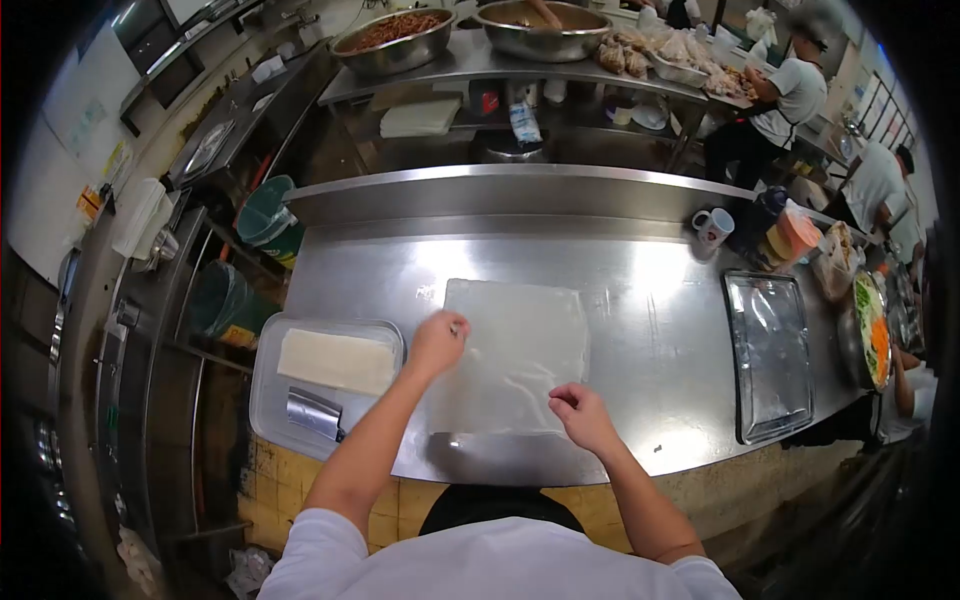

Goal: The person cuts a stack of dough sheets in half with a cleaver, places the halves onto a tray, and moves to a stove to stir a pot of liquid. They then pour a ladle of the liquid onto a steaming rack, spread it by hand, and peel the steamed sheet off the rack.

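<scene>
White shirt (510, 565) fabric fills the foreground, beyond which the curled left hand (438, 344) and right hand (585, 416) flank a thin translucent sheet (525, 330) on the steel worktable (645, 395), any grip indeterminable; probably light, limp and tear-prone, it suits holding by opposite corners.

Steel worktop (655, 350), shiny, with raised ledge (500, 194) along its back edge. Thin translucent sheet (525, 330) spread near middle. Left end: clear plastic tray (267, 395). Toward right end: metal tray (770, 355). White mug (713, 228) stands rear right. Small dark speck (657, 449) near front edge.
</scene>
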The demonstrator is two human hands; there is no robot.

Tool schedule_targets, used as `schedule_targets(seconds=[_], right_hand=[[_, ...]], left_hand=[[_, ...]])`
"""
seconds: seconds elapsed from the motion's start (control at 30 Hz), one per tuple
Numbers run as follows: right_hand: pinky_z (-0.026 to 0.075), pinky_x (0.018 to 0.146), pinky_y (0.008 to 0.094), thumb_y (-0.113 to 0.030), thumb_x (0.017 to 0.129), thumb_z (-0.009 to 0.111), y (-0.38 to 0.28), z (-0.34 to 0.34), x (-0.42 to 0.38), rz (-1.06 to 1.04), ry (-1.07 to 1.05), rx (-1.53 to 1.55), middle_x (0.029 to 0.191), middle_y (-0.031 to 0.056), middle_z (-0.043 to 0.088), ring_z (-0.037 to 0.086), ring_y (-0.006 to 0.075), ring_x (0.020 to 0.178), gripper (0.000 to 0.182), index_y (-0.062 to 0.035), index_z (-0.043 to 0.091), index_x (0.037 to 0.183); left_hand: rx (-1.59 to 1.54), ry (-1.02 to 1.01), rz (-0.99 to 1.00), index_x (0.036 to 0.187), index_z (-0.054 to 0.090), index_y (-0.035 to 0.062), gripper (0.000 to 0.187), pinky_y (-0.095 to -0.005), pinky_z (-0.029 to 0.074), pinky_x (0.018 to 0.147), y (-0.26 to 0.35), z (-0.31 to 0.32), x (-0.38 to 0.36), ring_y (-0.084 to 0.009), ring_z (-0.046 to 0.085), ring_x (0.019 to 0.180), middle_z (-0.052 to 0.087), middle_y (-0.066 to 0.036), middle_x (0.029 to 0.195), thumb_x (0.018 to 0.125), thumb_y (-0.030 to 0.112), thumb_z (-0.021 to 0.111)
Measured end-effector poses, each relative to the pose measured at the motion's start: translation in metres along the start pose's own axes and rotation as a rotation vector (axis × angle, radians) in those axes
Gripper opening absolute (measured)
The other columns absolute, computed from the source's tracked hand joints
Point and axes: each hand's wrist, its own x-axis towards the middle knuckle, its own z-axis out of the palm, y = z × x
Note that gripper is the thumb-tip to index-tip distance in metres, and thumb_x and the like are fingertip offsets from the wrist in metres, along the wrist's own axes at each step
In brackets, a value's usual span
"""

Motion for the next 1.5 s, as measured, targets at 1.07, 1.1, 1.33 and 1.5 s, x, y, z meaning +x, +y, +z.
schedule_targets(seconds=[1.07,1.1,1.33,1.5], right_hand=[[0.056,0.082,0.034,-0.016,0.095,0.068,-0.046,0.059,0.163,0.074,0.064,-0.076,0.098,0.0163,0.075,0.071,0.0218,0.089,0.027,0.0043,0.07,0.112],[0.055,0.082,0.0334,-0.016,0.096,0.068,-0.048,0.056,0.169,0.076,0.057,-0.093,0.098,0.0151,0.075,0.07,0.0204,0.09,0.027,0.0042,0.07,0.112],[0.056,0.086,0.0365,-0.02,0.091,0.07,-0.065,0.041,0.27,-0.074,0.07,-0.279,0.105,0.0188,0.075,0.072,0.0273,0.095,0.034,0.0037,0.071,0.116],[0.059,0.081,0.0388,-0.016,0.086,0.069,-0.077,0.08,0.345,-0.351,-0.213,-0.41,0.098,0.0181,0.076,0.073,0.0278,0.087,0.04,0.0033,0.068,0.122]], left_hand=[[0.14,-0.243,0.003,0.097,0.071,0.0054,0.016,-0.0461,0.053,0.087,-0.079,0.025,0.156,-0.0362,0.066,0.097,0.073,-0.017,0.098,0.088,0.019,0.074],[0.038,-0.273,-0.077,0.098,0.071,0.0047,0.016,-0.0459,0.053,0.087,-0.078,0.024,0.157,-0.0362,0.067,0.098,0.073,-0.017,0.099,0.089,0.018,0.073],[0.03,-0.267,-0.132,0.098,0.075,0.0038,0.022,-0.0432,0.055,0.086,-0.062,0.021,0.158,-0.0345,0.072,0.096,0.075,-0.018,0.097,0.086,0.022,0.077],[0.084,-0.413,-0.201,0.093,0.079,0.005,0.025,-0.0417,0.056,0.082,-0.033,-0.01,0.166,-0.0315,0.074,0.088,0.077,-0.018,0.091,0.081,0.026,0.083]])
